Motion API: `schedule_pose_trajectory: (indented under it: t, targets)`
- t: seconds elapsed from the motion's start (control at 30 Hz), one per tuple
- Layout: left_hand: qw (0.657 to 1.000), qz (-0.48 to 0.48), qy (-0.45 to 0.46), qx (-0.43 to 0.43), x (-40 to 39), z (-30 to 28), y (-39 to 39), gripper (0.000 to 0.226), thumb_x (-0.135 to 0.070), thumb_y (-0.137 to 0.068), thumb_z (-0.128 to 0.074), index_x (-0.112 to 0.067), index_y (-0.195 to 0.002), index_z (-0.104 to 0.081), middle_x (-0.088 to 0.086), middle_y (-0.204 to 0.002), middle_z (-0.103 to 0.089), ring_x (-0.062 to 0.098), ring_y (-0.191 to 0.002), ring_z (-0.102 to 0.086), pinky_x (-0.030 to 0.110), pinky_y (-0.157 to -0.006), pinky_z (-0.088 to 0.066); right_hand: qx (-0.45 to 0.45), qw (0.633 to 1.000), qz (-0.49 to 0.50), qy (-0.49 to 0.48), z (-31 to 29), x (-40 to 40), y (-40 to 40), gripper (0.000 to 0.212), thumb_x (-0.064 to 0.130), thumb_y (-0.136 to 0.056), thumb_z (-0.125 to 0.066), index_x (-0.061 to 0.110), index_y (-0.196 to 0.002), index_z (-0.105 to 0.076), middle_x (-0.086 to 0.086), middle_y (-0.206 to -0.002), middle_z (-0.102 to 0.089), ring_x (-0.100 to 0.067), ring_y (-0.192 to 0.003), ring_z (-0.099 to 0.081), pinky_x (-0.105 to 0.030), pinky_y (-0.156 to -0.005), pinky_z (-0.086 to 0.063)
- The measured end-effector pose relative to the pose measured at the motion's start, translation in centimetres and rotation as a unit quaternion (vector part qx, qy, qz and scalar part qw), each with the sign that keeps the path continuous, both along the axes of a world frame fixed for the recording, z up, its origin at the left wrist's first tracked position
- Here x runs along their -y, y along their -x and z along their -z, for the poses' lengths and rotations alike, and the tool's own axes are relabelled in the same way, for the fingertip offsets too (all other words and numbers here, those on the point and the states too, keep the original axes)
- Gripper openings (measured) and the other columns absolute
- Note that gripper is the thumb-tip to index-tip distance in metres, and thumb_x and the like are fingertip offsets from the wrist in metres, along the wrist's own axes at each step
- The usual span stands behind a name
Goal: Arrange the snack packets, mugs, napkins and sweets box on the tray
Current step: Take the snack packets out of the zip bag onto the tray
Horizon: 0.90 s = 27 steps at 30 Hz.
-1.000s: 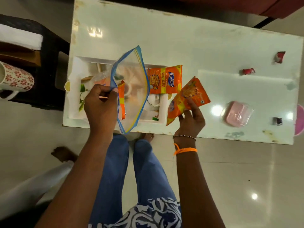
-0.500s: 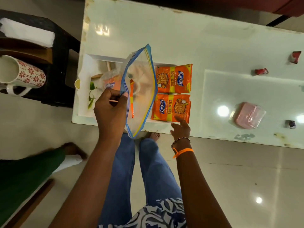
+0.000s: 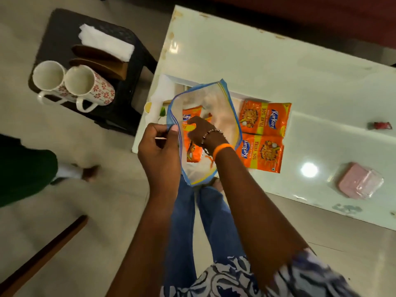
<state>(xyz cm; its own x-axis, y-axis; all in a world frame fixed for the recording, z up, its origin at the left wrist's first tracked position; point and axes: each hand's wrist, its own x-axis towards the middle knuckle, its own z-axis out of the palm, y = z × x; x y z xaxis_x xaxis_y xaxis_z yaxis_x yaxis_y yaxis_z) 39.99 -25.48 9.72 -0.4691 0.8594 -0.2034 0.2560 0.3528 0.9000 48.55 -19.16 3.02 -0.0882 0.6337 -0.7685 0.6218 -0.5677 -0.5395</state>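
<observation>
The left hand (image 3: 159, 146) pinched the blue rim of a clear zip bag (image 3: 225, 108), holding its mouth open over the near edge of the white table (image 3: 225, 56). The right hand (image 3: 200, 130) reached down inside the bag, fingers curled on an orange snack packet (image 3: 191, 150) there, though the plastic blurred how firmly they gripped it. Just to the right of the right hand, two more orange snack packets (image 3: 264, 120) lay flat, side by side and touching, on the white tray (image 3: 169, 86), much of which was hidden behind the bag. Further right, well apart from both hands, the pink sweets box (image 3: 360, 181) rested on the table. Left of the left hand, on a dark stool (image 3: 64, 24), two floral mugs (image 3: 72, 86) stood together beside folded white napkins (image 3: 105, 42).
</observation>
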Motion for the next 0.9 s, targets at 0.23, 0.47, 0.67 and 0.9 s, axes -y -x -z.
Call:
schedule_pose_trajectory:
  t: [0.23, 0.47, 0.67, 0.9]
  targets:
    - [0.999, -0.004, -0.05, -0.012, 2.2, -1.9, 2.0, 0.008, -0.015, -0.086, -0.06, -0.01, -0.082, -0.054, -0.008, -0.075, -0.058, 0.0, -0.069, -0.058, 0.012, -0.065, -0.047, 0.004, 0.998, -0.029, -0.062, 2.0, -0.4, 5.7, 0.036, 0.014, -0.092, -0.049, 0.005, -0.127, -0.052, -0.018, -0.139, -0.049, -0.029, -0.13, -0.042, -0.027, -0.105, -0.028]
    - [0.991, 0.018, -0.023, -0.128, 2.0, -1.4, 3.6, 0.006, -0.017, -0.085, -0.062, -0.014, -0.085, -0.058, 0.007, -0.084, -0.062, 0.017, -0.076, -0.062, 0.031, -0.071, -0.055, -0.078, 0.989, -0.038, -0.123, -0.8, 0.2, 7.3, 0.018, 0.001, -0.081, -0.05, 0.0, -0.072, -0.066, -0.031, -0.113, -0.061, -0.035, -0.108, -0.056, -0.033, -0.082, -0.033]
    - [0.985, 0.052, 0.012, -0.165, -0.1, 1.1, 3.0, 0.013, -0.013, -0.082, -0.066, -0.001, -0.081, -0.062, 0.016, -0.083, -0.067, 0.028, -0.073, -0.064, 0.045, -0.07, -0.054, -0.088, 0.948, 0.185, -0.245, -2.8, 1.9, 1.2, 0.027, -0.011, -0.073, -0.054, 0.002, -0.088, -0.073, -0.016, -0.097, -0.073, -0.021, -0.091, -0.066, -0.026, -0.086, -0.051]
    - [0.985, 0.071, 0.032, -0.156, -1.7, 2.9, 1.3, 0.005, -0.008, -0.081, -0.066, -0.004, -0.08, -0.063, 0.009, -0.081, -0.066, 0.017, -0.068, -0.059, 0.029, -0.067, -0.048, -0.161, 0.824, 0.491, -0.23, -1.6, 2.2, -8.7, 0.032, -0.01, -0.082, -0.05, 0.014, -0.081, -0.071, 0.008, -0.071, -0.071, -0.01, -0.073, -0.058, -0.021, -0.063, -0.044]
